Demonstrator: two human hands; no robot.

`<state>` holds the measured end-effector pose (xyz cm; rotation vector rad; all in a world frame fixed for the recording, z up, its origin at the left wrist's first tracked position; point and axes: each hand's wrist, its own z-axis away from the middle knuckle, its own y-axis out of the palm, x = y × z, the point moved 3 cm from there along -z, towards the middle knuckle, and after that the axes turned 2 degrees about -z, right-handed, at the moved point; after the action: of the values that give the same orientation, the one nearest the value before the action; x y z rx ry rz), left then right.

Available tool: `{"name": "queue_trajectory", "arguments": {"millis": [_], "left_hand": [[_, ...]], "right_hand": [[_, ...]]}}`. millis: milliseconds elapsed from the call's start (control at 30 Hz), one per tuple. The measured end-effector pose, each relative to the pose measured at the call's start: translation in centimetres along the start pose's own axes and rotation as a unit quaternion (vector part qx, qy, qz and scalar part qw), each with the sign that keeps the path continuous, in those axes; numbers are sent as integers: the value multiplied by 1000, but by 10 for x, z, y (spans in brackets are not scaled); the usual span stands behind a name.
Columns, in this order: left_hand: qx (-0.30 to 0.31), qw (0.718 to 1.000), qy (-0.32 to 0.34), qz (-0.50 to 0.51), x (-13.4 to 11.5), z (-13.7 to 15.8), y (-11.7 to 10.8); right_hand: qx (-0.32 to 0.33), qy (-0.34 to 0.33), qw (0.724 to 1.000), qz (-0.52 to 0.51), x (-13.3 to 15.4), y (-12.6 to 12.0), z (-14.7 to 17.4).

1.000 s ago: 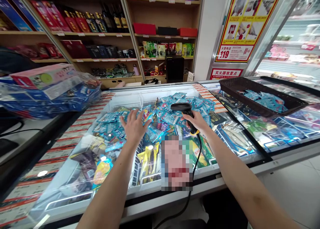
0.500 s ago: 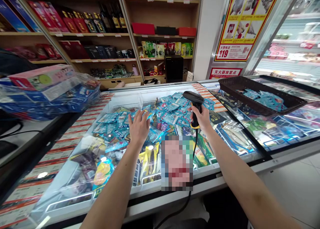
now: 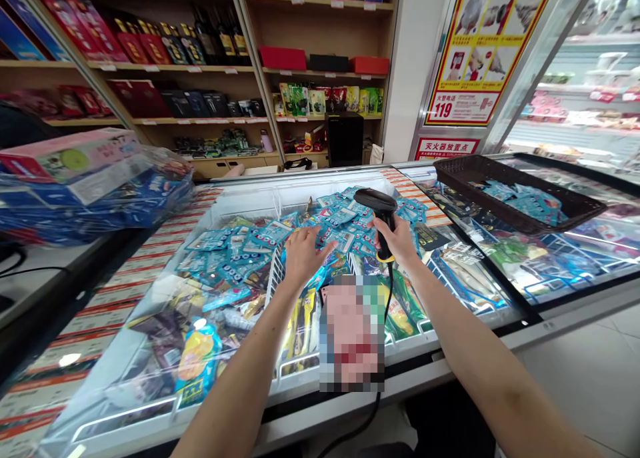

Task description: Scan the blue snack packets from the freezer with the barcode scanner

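A black handheld barcode scanner (image 3: 379, 205) with a yellow-trimmed base is in my right hand (image 3: 400, 242), its head pointing left and its cable hanging down. My left hand (image 3: 303, 253) is over the blue packets (image 3: 250, 246) spread across the freezer's glass top, its thumb apart from its fingers. Nothing shows in it, though its palm side is hidden. More blue packets (image 3: 345, 217) lie beyond both hands, under and around the scanner. In front of them, a blurred-out pinkish item (image 3: 350, 321) is near the freezer's front edge.
On the right side of the freezer (image 3: 505, 383) rests a dark brown tray (image 3: 575, 208) holding some blue packets. Plastic-wrapped boxes (image 3: 90, 191) are stacked at the left. Shelves (image 3: 170, 71) with bottles and boxes stand behind.
My left hand has moved right, away from the packets on the left, towards the middle. My right hand and the scanner have shifted slightly left and down.
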<state>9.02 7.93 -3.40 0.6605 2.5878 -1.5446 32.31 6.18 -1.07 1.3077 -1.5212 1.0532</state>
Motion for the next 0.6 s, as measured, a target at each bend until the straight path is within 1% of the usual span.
{"name": "queue_trajectory", "arguments": {"millis": [133,233,400,533,600], "left_hand": [[21,999,-1,-35,-1,3,3],[38,999,-8,-18,2,3,4],[75,991,-65,85,15,-2,6],[108,981,-64,150,22,-5,7],[98,971,-76,206,25,-6,8]], "right_hand": [[7,4,1000,24,-2,3,1],[11,4,1000,27,-2,4,1],[7,3,1000,9,0,2,2],[24,13,1000,1,6,2,4],[30,18,999,8,10,3,6]]}}
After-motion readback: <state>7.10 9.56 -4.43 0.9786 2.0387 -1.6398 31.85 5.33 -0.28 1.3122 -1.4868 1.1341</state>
